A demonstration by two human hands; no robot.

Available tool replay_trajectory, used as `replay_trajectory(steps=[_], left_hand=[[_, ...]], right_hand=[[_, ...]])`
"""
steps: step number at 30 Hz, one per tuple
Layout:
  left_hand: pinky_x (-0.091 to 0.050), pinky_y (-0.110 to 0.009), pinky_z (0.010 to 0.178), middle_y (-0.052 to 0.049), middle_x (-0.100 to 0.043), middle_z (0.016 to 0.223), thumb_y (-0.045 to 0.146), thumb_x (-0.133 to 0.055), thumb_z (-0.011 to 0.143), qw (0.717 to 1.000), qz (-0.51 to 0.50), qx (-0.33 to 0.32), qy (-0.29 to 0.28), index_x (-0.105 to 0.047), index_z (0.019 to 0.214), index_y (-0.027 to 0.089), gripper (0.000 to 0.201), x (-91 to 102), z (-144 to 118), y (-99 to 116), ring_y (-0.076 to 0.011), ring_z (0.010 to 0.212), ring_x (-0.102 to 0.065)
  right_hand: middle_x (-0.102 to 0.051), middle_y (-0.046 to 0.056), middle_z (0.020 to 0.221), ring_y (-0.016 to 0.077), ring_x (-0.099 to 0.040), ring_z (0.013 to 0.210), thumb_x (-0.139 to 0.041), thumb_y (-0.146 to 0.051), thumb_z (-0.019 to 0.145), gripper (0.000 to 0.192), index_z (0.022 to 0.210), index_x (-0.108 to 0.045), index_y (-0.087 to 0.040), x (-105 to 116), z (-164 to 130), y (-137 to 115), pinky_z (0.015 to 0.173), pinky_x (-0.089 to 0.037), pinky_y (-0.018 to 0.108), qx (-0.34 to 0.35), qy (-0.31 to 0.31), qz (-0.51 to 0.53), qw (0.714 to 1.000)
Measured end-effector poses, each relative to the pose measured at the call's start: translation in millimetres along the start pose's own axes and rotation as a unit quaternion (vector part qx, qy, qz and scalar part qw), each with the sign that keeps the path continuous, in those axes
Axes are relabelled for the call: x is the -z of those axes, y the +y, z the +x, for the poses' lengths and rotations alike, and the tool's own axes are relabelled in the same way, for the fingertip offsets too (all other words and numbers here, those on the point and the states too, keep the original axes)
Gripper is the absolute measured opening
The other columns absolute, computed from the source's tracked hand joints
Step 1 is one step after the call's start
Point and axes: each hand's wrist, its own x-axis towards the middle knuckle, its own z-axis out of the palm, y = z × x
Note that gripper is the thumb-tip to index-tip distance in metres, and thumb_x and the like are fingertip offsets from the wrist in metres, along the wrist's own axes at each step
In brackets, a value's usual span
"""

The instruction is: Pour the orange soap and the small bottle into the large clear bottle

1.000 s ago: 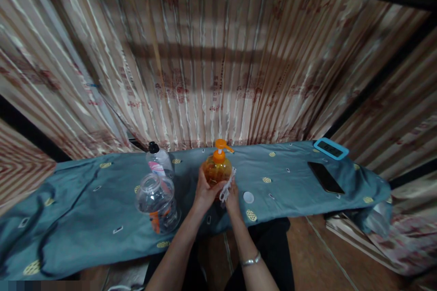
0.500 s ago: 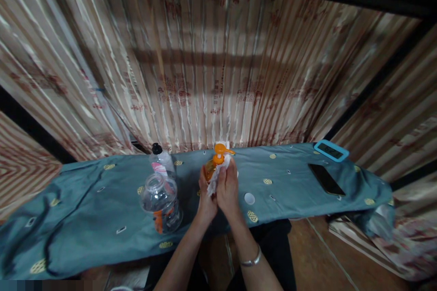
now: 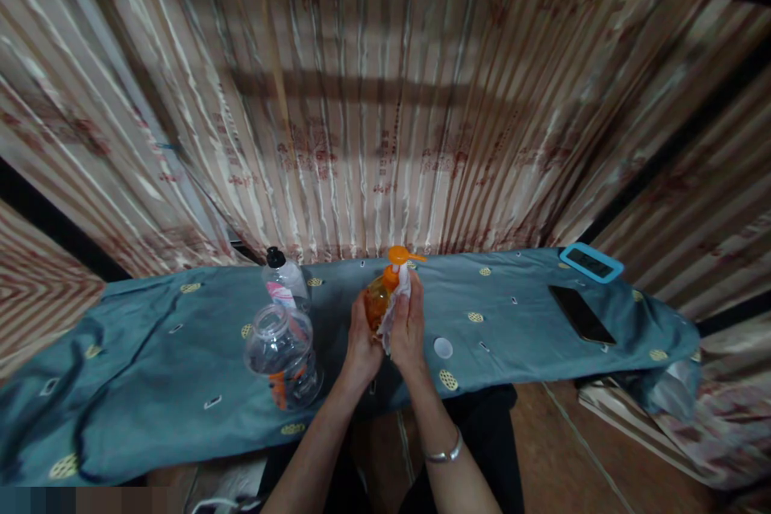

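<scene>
Left hand (image 3: 361, 341) grips the orange pump bottle (image 3: 381, 301) upright over the desk (image 3: 150, 369); right hand (image 3: 409, 329) presses a white cloth (image 3: 394, 309) against its side below the nozzle. Wiping seems underway, how much remains is unclear.

no readable text, label on bottle (image 3: 283, 287) and curtain (image 3: 385, 136) print illegible

between the grips, the pump bottle (image 3: 381, 301) looks glossy translucent orange plastic under a soft white cloth (image 3: 394, 309); left of them stands a clear glossy plastic jar (image 3: 282, 357) on matt teal fabric (image 3: 150, 385).
</scene>
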Motion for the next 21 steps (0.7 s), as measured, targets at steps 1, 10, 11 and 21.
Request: replay_trajectory(steps=[1, 10, 11, 21], left_hand=[[-0.041, -0.047, 0.107, -0.015, -0.054, 0.13, 0.028, -0.066, 0.076, 1.0, 0.005, -0.003, 0.001, -0.042, 0.133, 0.018, 0.063, 0.3, 1.3, 1.1, -0.0279, 0.121, -0.054], [-0.037, -0.048, 0.111, -0.013, -0.05, 0.134, 0.037, -0.074, 0.069, 1.0, 0.018, 0.019, 0.001, -0.036, 0.136, 0.021, 0.079, 0.0, 2.3, -7.4, -0.0298, 0.13, -0.048], [-0.037, -0.047, 0.111, -0.012, -0.05, 0.134, 0.036, -0.074, 0.069, 1.0, 0.016, 0.015, 0.004, -0.037, 0.136, 0.021, 0.078, -0.3, 1.7, -7.1, -0.0297, 0.13, -0.048], [-0.04, -0.048, 0.109, -0.013, -0.052, 0.132, 0.024, -0.062, 0.074, 1.0, -0.006, -0.017, 0.003, -0.039, 0.135, 0.019, 0.066, 1.2, -2.0, -10.5, -0.0277, 0.122, -0.052]], right_hand=[[-0.042, 0.02, 0.146, 0.0221, -0.039, 0.136, -0.024, -0.05, 0.098, 0.058, 0.14, -0.036, -0.012, -1.8, -0.1, 5.9, 0.115, -0.028, 0.049, -0.018, 0.002, 0.011, 1.0], [-0.067, 0.024, 0.115, 0.0298, -0.063, 0.115, -0.019, -0.069, 0.088, 0.076, 0.113, -0.059, -0.01, -7.0, -41.0, 71.6, 0.101, -0.047, 0.051, -0.219, 0.008, 0.058, 0.974], [-0.068, 0.023, 0.113, 0.0284, -0.066, 0.11, -0.019, -0.066, 0.09, 0.073, 0.111, -0.06, -0.011, -5.5, -39.3, 69.2, 0.097, -0.05, 0.048, -0.224, 0.002, 0.067, 0.972], [-0.055, 0.014, 0.131, 0.0223, -0.048, 0.126, -0.03, -0.042, 0.099, 0.044, 0.129, -0.052, -0.018, 1.5, 16.5, -19.4, 0.111, -0.033, 0.046, 0.02, -0.031, 0.007, 0.999]])
